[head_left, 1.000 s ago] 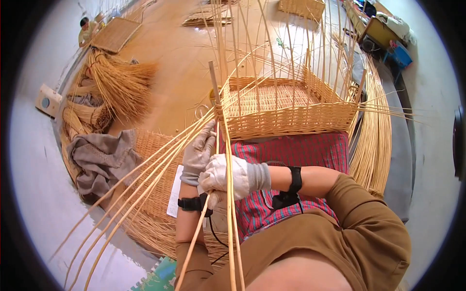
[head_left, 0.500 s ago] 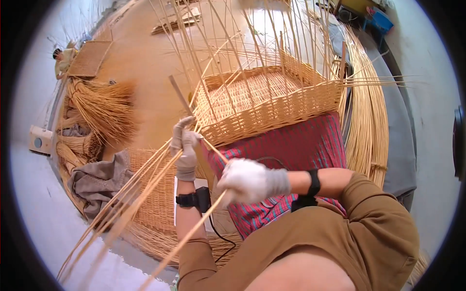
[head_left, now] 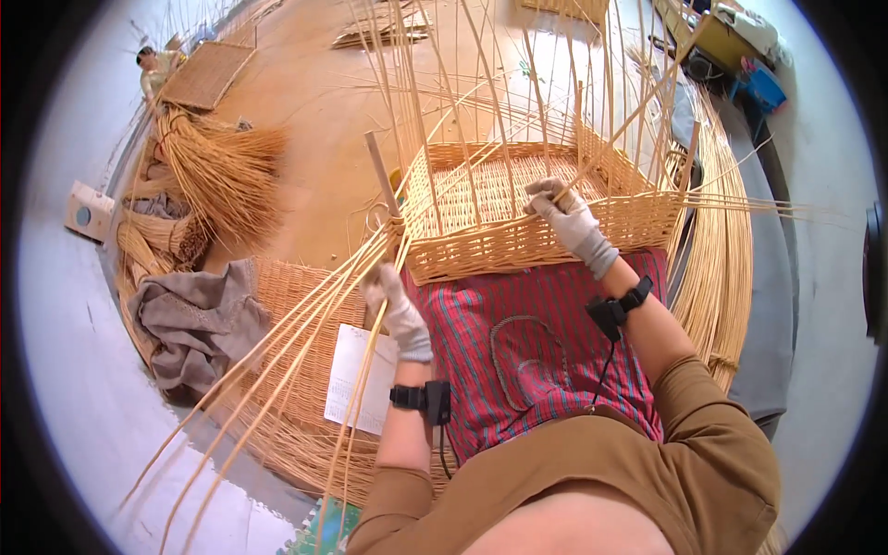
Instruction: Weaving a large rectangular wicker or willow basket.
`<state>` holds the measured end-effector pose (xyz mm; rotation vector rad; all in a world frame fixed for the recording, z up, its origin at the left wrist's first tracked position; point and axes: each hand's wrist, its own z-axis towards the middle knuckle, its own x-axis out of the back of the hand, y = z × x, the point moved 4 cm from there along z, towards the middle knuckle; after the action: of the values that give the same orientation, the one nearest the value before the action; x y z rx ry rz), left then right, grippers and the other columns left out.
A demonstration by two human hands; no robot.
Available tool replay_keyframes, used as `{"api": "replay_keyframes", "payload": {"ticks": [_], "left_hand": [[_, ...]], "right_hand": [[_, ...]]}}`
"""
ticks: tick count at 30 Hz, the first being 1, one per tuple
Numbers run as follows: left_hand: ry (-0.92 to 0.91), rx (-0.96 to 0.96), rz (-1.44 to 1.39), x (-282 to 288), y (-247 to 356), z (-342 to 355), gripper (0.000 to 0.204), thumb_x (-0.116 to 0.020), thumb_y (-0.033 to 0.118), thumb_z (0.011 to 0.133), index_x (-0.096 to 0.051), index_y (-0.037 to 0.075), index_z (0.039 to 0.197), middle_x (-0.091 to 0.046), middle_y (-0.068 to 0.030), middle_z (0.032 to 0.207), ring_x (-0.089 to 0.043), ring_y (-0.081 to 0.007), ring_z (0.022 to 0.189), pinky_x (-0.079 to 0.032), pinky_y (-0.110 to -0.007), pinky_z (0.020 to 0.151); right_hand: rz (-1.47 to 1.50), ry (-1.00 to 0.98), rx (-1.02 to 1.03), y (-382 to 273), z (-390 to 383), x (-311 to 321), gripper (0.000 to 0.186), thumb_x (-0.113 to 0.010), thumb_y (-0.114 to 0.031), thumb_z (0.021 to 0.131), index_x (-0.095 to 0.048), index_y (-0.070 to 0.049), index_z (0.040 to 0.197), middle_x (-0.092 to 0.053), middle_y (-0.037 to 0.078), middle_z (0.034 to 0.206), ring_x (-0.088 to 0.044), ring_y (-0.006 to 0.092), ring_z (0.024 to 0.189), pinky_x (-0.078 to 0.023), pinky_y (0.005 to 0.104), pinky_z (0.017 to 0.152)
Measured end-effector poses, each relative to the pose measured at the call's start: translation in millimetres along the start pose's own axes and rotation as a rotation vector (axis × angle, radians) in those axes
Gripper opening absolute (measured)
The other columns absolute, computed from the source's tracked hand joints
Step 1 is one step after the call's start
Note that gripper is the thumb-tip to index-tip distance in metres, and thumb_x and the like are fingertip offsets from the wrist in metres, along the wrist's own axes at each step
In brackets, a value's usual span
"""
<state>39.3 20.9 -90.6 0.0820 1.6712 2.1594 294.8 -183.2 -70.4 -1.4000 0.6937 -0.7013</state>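
Observation:
A rectangular wicker basket (head_left: 546,236) is tilted before me, its upright stakes (head_left: 504,102) rising from the woven walls. My left hand (head_left: 398,310), in a whitish glove, is closed around pale wicker rods (head_left: 370,347) just below the basket's near left corner. More loose rods (head_left: 277,356) fan out from that corner toward the lower left. At the near wall's top edge, my gloved right hand (head_left: 572,222) pinches a long wicker rod (head_left: 629,120) that slants up to the right. A thicker wooden stick (head_left: 379,171) stands at the left corner.
Red plaid cloth (head_left: 462,342) covers my lap under the basket. On the left lie a woven panel (head_left: 301,319), a white paper sheet (head_left: 347,370), grey cloth (head_left: 199,324) and bundled brown rods (head_left: 217,176). Long pale rods (head_left: 726,268) lie on the right. Another person (head_left: 159,72) is far left.
My right hand has moved up and right, from the rods near my left hand to the basket's near wall, with a rod now slanting upward. My left hand has dropped slightly below the corner.

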Motion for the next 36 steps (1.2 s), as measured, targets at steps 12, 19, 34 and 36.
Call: {"api": "replay_keyframes", "payload": {"ticks": [12, 19, 34, 36], "left_hand": [[-0.391, 0.494, 0.247, -45.3, -50.9, 36.2, 0.071, -0.09, 0.014, 0.082, -0.053, -0.002, 0.141, -0.069, -0.0114, 0.131, -0.069, -0.0237, 0.113, -0.056, -0.035, 0.1], [-0.236, 0.223, 0.227, -38.4, -50.9, 36.4, 0.08, -0.092, 0.043, 0.078, -0.06, -0.004, 0.134, -0.071, -0.0155, 0.127, -0.067, -0.0277, 0.112, -0.054, -0.039, 0.096], [-0.181, 0.437, -0.131, -36.6, -94.0, 43.7, 0.084, -0.089, 0.007, 0.082, -0.042, -0.004, 0.151, -0.066, -0.014, 0.135, -0.063, -0.0249, 0.119, -0.05, -0.036, 0.105], [-0.196, 0.345, 0.064, -32.0, -76.3, 34.1, 0.078, -0.088, 0.011, 0.085, -0.044, -0.005, 0.147, -0.066, -0.0156, 0.133, -0.064, -0.0271, 0.116, -0.05, -0.036, 0.104]], "right_hand": [[-0.243, 0.202, 0.13, -31.5, -19.8, -29.7, 0.007, -0.069, -0.007, 0.1, -0.07, -0.001, 0.104, -0.072, 0.005, 0.092, -0.068, 0.0119, 0.078, -0.059, 0.0273, 0.072], [-0.663, 0.113, 0.766, -168.1, 60.0, -134.0, 0.042, -0.074, -0.015, 0.093, -0.062, -0.015, 0.134, -0.071, 0.016, 0.108, -0.073, 0.0309, 0.086, -0.059, 0.0364, 0.084], [-0.441, -0.036, 0.297, -114.6, 93.2, -123.4, 0.079, -0.062, 0.001, 0.096, -0.024, -0.016, 0.164, -0.051, 0.017, 0.153, -0.071, 0.0208, 0.104, -0.058, 0.0325, 0.095], [-0.122, 0.234, 0.392, -93.2, 45.3, -75.8, 0.076, -0.058, 0.005, 0.096, -0.027, -0.016, 0.162, -0.058, 0.017, 0.145, -0.071, 0.0184, 0.092, -0.061, 0.0303, 0.08]]}}
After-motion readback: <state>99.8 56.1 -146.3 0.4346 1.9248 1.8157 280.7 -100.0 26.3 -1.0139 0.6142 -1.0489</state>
